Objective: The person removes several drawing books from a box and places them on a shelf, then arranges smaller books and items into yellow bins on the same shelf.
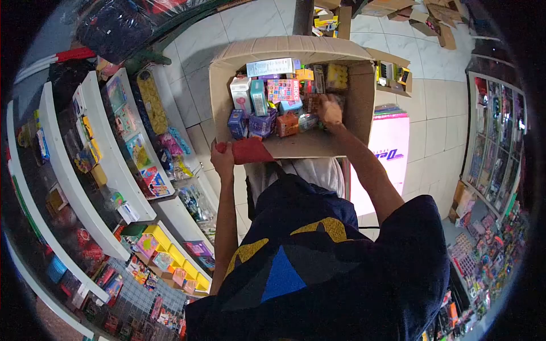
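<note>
In front of me is a large open cardboard box [364,122] holding several small packaged items. At its near left corner my left hand [223,156] is closed on a red cloth [250,150], which lies along the near edge. Inside, on the right, my right hand [330,112] reaches down with its fingers curled; what they hold, if anything, is hidden. Close to it are an orange packet [287,124] and a clear packet [307,121]. A pink box marked "BRICKS" [283,90], a teal box [259,98] and a purple box [262,124] lie further left.
White shelves [122,136] with toys and packets curve along my left. A pink-white panel with lettering [388,153] stands right of the box. Smaller cartons [393,71] rest on the tiled floor [426,108] beyond. A glass cabinet [497,128] is at far right.
</note>
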Motion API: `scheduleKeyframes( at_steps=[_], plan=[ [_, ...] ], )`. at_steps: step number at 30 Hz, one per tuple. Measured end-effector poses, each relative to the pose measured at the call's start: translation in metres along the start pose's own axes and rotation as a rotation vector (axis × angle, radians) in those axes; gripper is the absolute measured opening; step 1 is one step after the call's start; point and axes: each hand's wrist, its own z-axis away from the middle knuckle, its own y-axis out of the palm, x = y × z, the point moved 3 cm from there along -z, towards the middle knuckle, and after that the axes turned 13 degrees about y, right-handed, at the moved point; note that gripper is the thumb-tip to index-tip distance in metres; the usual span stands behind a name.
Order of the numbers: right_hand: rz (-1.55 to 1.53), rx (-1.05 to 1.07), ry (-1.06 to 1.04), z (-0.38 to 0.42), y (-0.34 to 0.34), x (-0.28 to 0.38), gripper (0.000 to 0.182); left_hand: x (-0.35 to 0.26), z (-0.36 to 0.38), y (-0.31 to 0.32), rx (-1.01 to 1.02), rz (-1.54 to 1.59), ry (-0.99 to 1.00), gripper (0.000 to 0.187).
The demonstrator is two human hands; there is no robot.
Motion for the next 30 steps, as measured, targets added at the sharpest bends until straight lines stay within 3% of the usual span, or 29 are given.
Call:
scheduleKeyframes(
  at_steps=[2,3,9,14,22,24,25,28,30],
  plan=[
    [-0.216,-0.295,-0.181,-0.029,0.046,-0.063,0.036,0.011,-0.001,0.005,-0.005,0.003,-0.010,0.050],
    [-0.293,-0.293,-0.163,-0.028,0.039,-0.069,0.038,0.012,-0.001,0.006,-0.025,0.017,0.001,0.049],
    [-0.482,0.001,0.079,-0.014,0.042,-0.066,0.054,0.015,0.001,0.006,-0.028,0.028,0.035,0.051],
    [-0.090,-0.042,0.242,-0.009,0.038,-0.042,0.061,0.012,-0.001,0.004,0.002,0.006,-0.010,0.053],
    [-0.321,-0.005,0.127,-0.017,-0.003,-0.019,0.063,0.013,-0.002,0.005,-0.053,0.038,0.095,0.046],
    [-0.336,0.104,0.219,-0.014,-0.014,-0.007,0.063,0.008,-0.002,0.004,-0.055,-0.012,0.074,0.046],
    [-0.326,0.241,0.373,-0.015,-0.018,0.001,0.066,0.007,-0.003,0.004,-0.056,-0.036,0.060,0.046],
    [-0.003,0.069,0.108,-0.011,-0.039,0.041,0.073,0.008,-0.003,0.004,-0.053,-0.049,0.034,0.047],
    [-0.184,0.046,-0.098,-0.013,-0.042,0.072,0.068,0.009,-0.003,0.005,-0.043,-0.080,0.027,0.048]
  ],
)
